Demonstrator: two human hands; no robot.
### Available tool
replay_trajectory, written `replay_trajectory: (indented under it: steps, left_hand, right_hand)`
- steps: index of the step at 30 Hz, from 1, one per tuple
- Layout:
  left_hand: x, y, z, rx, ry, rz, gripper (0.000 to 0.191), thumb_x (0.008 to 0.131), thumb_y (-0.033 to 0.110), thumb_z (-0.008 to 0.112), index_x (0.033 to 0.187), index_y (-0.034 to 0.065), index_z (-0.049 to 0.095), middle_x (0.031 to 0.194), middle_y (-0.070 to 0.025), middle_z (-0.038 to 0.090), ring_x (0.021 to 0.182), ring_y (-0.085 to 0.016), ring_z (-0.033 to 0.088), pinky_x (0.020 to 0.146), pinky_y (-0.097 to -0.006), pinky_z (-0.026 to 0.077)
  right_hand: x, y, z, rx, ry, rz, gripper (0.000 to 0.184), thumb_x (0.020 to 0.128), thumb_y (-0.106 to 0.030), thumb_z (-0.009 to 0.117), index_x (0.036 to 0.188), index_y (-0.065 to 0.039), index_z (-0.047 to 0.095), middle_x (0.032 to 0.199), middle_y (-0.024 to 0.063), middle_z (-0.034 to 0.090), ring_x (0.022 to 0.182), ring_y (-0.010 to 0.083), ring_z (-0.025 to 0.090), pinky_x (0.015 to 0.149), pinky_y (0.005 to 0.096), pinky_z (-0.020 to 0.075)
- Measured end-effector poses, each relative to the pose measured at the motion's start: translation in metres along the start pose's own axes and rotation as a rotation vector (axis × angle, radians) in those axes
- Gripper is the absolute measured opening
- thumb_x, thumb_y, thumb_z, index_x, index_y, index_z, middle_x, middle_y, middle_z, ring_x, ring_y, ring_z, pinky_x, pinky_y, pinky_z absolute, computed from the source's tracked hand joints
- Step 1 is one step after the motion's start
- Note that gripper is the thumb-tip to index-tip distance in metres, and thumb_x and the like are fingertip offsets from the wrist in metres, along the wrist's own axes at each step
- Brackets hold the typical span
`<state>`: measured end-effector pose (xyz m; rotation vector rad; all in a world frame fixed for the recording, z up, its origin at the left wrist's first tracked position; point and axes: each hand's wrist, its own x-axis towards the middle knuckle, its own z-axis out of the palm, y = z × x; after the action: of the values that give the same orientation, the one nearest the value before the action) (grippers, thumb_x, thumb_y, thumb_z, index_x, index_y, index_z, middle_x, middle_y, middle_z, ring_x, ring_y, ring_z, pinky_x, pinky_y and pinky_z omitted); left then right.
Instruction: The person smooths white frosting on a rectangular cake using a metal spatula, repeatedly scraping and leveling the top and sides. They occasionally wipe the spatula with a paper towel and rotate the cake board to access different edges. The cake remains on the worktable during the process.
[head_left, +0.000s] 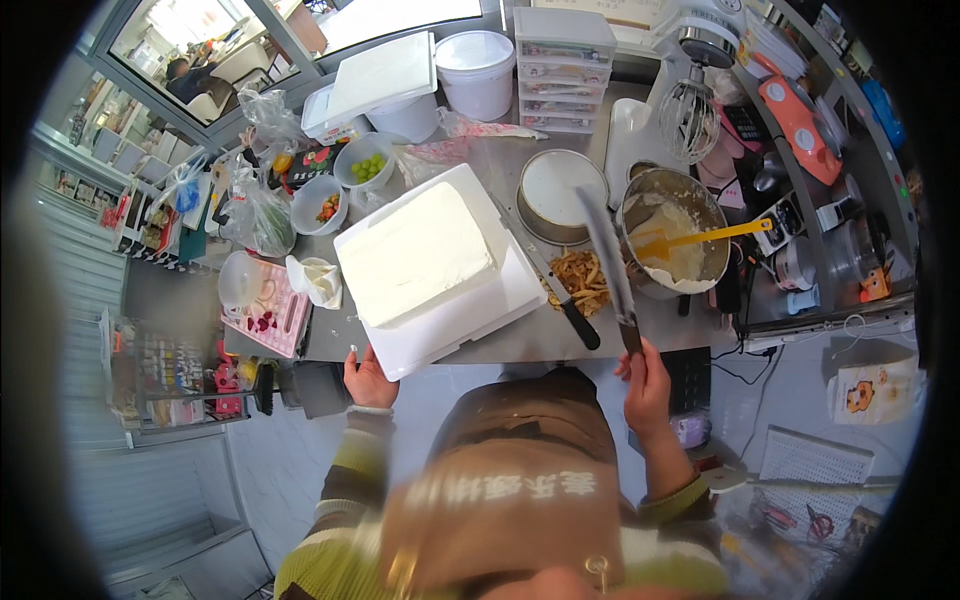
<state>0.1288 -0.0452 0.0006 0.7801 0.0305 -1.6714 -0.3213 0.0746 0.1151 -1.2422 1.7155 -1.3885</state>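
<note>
A rectangular cake coated in white cream (416, 255) sits on a white board (487, 311), turned at an angle on the steel worktable. My left hand (370, 379) is at the board's near left corner, fingers spread; whether it bears any of the board's weight I cannot tell. In my right hand (646, 379) is the dark handle of a long icing spatula (611, 251). Its blade is smeared with cream and points away from me, near the steel mixing bowl (720, 259). Between board and spatula lies a serrated knife with a black handle (579, 324), beside brown cake trimmings (581, 274).
A yellow spatula (720, 232) rests in the cream-filled bowl. Behind stand a round cake tin (561, 236), a stand mixer whisk (686, 124) and white tubs (476, 79). Cups of green grapes (367, 169) and strawberries (328, 208), plus a pink tray (289, 319), are at left.
</note>
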Motion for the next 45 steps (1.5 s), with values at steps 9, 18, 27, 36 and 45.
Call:
replay_trajectory:
  steps: [9,18,27,36,45]
  left_hand:
    - [-0.012,-0.008,0.012,0.049,0.015,0.015,0.066,0.102,0.059,0.037,0.138,0.0062,0.056,0.136,-0.0152,0.061,0.122,-0.033,0.058,0.106,-0.0484,0.046]
    - [-0.008,0.000,0.020,0.105,0.005,0.032,0.061,0.105,0.054,0.035,0.140,0.0084,0.055,0.138,-0.0104,0.061,0.122,-0.030,0.058,0.105,-0.0483,0.046]
    - [-0.009,-0.005,0.016,0.090,-0.056,0.016,0.056,0.107,0.048,0.034,0.141,0.0084,0.053,0.142,-0.0113,0.058,0.129,-0.031,0.055,0.108,-0.0493,0.046]
    - [-0.018,-0.016,0.022,0.066,-0.050,0.023,0.054,0.107,0.044,0.037,0.141,0.0059,0.052,0.144,-0.0126,0.056,0.132,-0.032,0.054,0.114,-0.0502,0.043]
    - [-0.035,-0.043,0.026,-0.022,-0.019,-0.027,0.053,0.100,0.041,0.046,0.139,0.0051,0.053,0.145,-0.0155,0.055,0.136,-0.034,0.050,0.120,-0.0517,0.035]
  right_hand:
    - [0.114,0.027,0.058,-0.306,-0.211,0.157,0.038,0.102,-0.021,0.054,0.139,-0.015,0.059,0.093,0.0222,0.070,0.085,0.0413,0.068,0.076,0.0473,0.0523]
    - [0.133,0.039,0.069,-0.450,-0.280,0.040,0.039,0.101,-0.024,0.056,0.138,-0.017,0.061,0.099,0.0229,0.071,0.090,0.0438,0.067,0.077,0.0515,0.0516]
    - [0.094,0.040,0.055,-0.484,-0.290,0.057,0.038,0.100,-0.023,0.057,0.138,-0.018,0.062,0.097,0.0213,0.071,0.087,0.0428,0.067,0.075,0.0513,0.0521]
    - [0.042,0.040,0.028,-0.459,-0.324,0.107,0.039,0.102,-0.025,0.056,0.140,-0.020,0.060,0.098,0.0204,0.072,0.090,0.0430,0.067,0.077,0.0502,0.0524]
    - [-0.005,0.030,0.005,-0.474,-0.364,0.179,0.039,0.102,-0.028,0.056,0.140,-0.021,0.060,0.107,0.0173,0.073,0.094,0.0414,0.068,0.079,0.0489,0.0543]
